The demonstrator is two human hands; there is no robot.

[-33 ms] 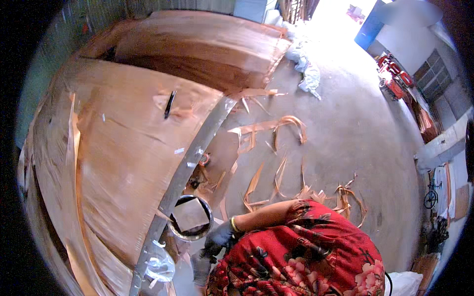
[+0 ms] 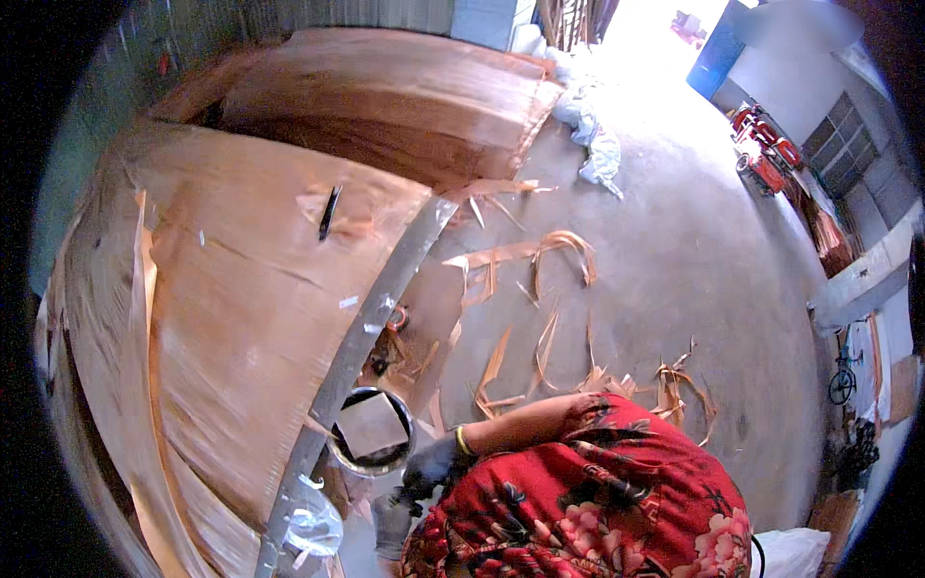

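My right hand (image 2: 436, 464), in a dark grey glove with a yellow bangle at the wrist, is just beside a round dark bowl (image 2: 412, 435). Its fingers look curled, but what they hold is too small and dark to name. Lower down, close to it, my left hand (image 2: 390, 525) is also gloved in grey; its fingers are mostly hidden. A square pale brown piece (image 2: 373, 426) lies across the bowl. Clear crumpled plastic (image 2: 313, 520) rests next to the metal edge (image 2: 337, 376) of the worktable, by a broad brown veneer sheet (image 2: 260, 299).
A slim black object (image 2: 330, 212) lies on the sheet. Behind stands another brown stack (image 2: 405, 106). Torn veneer strips (image 2: 568, 250) litter the concrete floor (image 2: 665, 279). White bags (image 2: 602, 154) lie near the bright doorway, and red machinery (image 2: 766, 159) stands along the right wall.
The view has shifted slightly. My right hand and its bangle sit a touch higher and further right; nothing else has visibly moved.
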